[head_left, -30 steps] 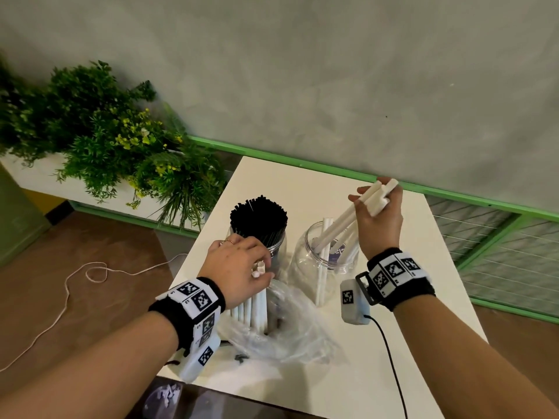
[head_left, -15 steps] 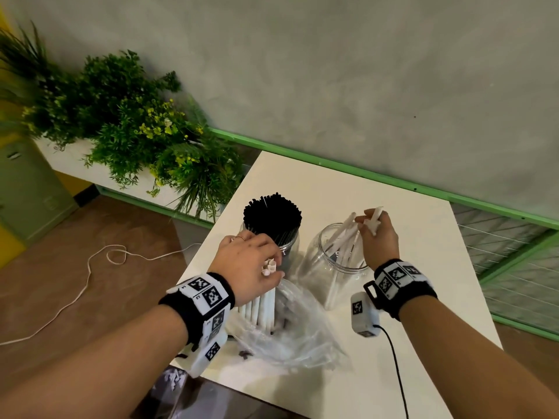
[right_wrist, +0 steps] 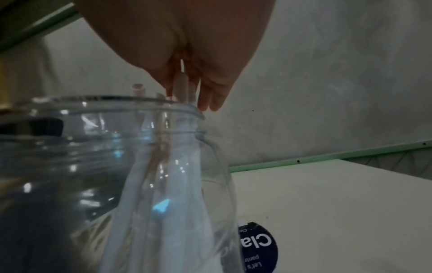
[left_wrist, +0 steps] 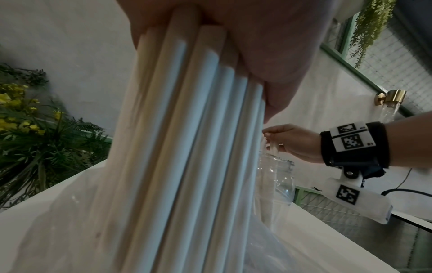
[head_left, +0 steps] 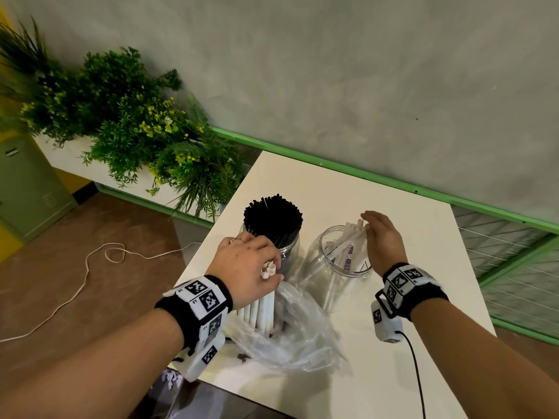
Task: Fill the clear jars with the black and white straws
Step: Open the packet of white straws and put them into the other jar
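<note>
On the white table [head_left: 417, 246], my left hand [head_left: 257, 267] grips the top of an upright bundle of white straws [head_left: 263, 309], which fills the left wrist view [left_wrist: 187, 147]. To its right stands a clear jar [head_left: 314, 267] with several white straws [head_left: 348, 240] leaning inside. My right hand [head_left: 382, 237] hovers over the jar's far rim, its fingers pinching the tops of those straws [right_wrist: 184, 83]. A second jar behind my left hand is packed with black straws [head_left: 272, 216].
A crumpled clear plastic bag [head_left: 296, 337] surrounds the foot of the straw bundle. Green plants [head_left: 136, 125] stand off the table's left side. A white cord [head_left: 87, 267] lies on the floor. A green rail [head_left: 393, 182] runs behind the table along the wall.
My right hand has come down and lowered its white straws into the clear jar. My left hand has kept its grip on the bundle.
</note>
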